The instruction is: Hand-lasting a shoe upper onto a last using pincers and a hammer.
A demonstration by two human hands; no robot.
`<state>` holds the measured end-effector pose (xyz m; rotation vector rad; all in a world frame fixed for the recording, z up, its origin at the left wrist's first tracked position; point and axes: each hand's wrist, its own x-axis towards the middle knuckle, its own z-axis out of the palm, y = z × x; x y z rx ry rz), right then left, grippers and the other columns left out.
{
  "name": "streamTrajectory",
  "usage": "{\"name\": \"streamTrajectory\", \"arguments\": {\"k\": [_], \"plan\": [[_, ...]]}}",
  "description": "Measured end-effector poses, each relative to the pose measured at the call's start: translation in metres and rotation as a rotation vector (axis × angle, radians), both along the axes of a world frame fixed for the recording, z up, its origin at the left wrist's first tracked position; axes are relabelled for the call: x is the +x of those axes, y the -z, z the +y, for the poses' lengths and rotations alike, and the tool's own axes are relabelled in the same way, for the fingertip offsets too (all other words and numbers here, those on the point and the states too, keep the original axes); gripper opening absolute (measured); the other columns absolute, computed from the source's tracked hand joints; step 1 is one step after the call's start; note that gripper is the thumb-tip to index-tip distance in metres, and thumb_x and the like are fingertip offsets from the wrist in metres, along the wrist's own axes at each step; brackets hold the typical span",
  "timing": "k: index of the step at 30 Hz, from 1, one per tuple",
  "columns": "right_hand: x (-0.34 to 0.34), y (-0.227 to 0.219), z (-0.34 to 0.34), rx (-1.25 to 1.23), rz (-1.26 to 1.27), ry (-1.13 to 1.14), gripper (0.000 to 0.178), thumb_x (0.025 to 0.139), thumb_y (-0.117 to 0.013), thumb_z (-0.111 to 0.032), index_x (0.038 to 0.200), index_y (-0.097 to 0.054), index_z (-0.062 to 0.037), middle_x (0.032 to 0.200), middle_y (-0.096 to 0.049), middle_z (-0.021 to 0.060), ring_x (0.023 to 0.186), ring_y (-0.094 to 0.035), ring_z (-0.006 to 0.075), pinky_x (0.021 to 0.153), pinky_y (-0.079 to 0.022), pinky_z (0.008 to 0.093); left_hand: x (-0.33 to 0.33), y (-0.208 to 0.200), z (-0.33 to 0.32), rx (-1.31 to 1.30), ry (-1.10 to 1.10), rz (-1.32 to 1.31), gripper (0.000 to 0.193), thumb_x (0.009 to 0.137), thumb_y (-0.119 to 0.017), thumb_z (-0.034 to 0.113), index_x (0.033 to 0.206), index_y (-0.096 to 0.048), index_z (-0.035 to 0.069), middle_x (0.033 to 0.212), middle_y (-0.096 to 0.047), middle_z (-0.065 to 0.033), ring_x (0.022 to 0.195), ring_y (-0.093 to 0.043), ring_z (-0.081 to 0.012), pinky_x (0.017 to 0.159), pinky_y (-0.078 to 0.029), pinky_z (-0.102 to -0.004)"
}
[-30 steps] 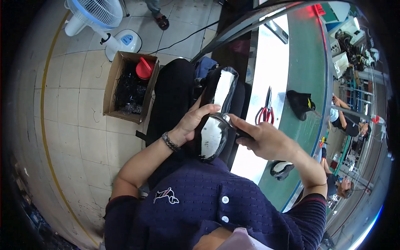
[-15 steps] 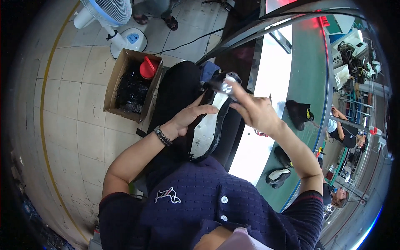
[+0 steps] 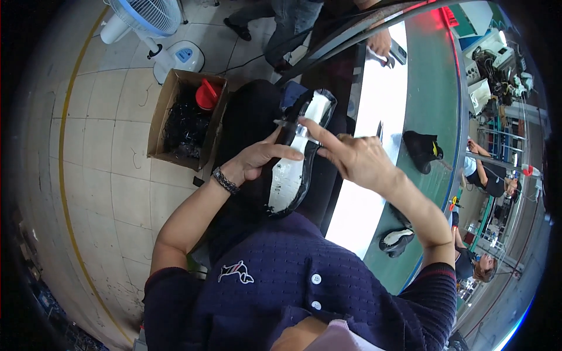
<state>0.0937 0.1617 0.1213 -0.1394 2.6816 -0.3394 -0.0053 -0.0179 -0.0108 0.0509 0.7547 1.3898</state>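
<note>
A black shoe upper (image 3: 307,169) with a white bottom rests on my lap, its underside turned up. My left hand (image 3: 261,159) grips its left side, thumb lying across the white bottom. In my right hand (image 3: 351,153) is a short silvery metal tool (image 3: 300,130), held across the narrower part of the bottom, index finger pressed along it. The tool's working end lies at the shoe's left edge; its exact kind is hard to make out. My right hand's lower fingers curl at the shoe's right side.
To the left, a cardboard box (image 3: 155,137) holds dark scraps and a red container (image 3: 206,96); a fan (image 3: 170,61) stands behind. At right, a white bench (image 3: 374,111) borders a green belt (image 3: 430,88) carrying shoes (image 3: 418,149). A co-worker's hand (image 3: 380,42) reaches near a phone (image 3: 398,52).
My right hand has brought the tool down and leftward along the shoe, toward its middle. A co-worker has stepped closer at the top, with a hand now over the white bench.
</note>
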Motion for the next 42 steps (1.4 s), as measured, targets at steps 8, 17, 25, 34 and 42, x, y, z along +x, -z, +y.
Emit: {"name": "streamTrajectory", "arguments": {"k": [8,17,25,34,42], "plan": [[0.000,-0.003,-0.001,0.037,-0.032,-0.005,0.065,0.096,-0.055,-0.025,0.151,-0.021,-0.0218,0.056,-0.058,0.0102,0.044,-0.059,0.0270,0.042,-0.044,0.0384,0.026,0.009,-0.017,0.123,-0.162,-0.141,0.083,0.086,-0.071,0.031,0.152,-0.022,0.018,0.135,-0.046,-0.0076,0.127,-0.043,-0.0200,0.106,-0.035,-0.0359],[0.005,-0.005,-0.014,0.100,-0.028,-0.012,0.064,0.095,-0.057,-0.025,0.150,-0.026,-0.0210,0.055,-0.057,0.0085,0.046,-0.060,0.0270,0.045,-0.046,0.0371,0.046,0.008,-0.022,0.105,-0.247,-0.054,0.089,0.090,-0.064,0.027,0.155,-0.004,0.018,0.140,-0.039,-0.0079,0.125,-0.045,-0.0173,0.105,-0.037,-0.0337],[0.016,0.007,-0.025,-0.009,-0.161,0.012,0.067,0.094,-0.058,-0.024,0.151,-0.023,-0.0211,0.062,-0.061,0.0098,0.046,-0.061,0.0251,0.043,-0.048,0.0366,0.044,0.018,-0.029,0.072,-0.194,-0.092,0.076,0.085,-0.066,0.005,0.148,-0.024,0.010,0.130,-0.050,-0.0111,0.119,-0.054,-0.0222,0.098,-0.048,-0.0356],[0.027,0.014,-0.031,0.009,-0.107,0.086,0.069,0.095,-0.056,-0.022,0.153,-0.018,-0.0191,0.060,-0.060,0.0098,0.046,-0.060,0.0248,0.043,-0.047,0.0383,0.068,0.013,-0.037,0.140,-0.362,0.097,0.081,0.096,-0.055,0.027,0.155,0.000,0.021,0.150,-0.026,-0.0103,0.135,-0.033,-0.0205,0.112,-0.026,-0.0352],[0.048,0.021,-0.049,0.049,0.026,-0.017,0.069,0.092,-0.056,-0.015,0.152,-0.023,-0.0281,0.058,-0.056,0.0078,0.041,-0.056,0.0176,0.037,-0.046,0.0321,0.066,0.011,-0.038,0.169,-0.259,0.057,0.117,0.077,-0.075,-0.002,0.154,0.008,0.026,0.144,-0.034,-0.0101,0.127,-0.040,-0.0177,0.105,-0.037,-0.0336]]}}
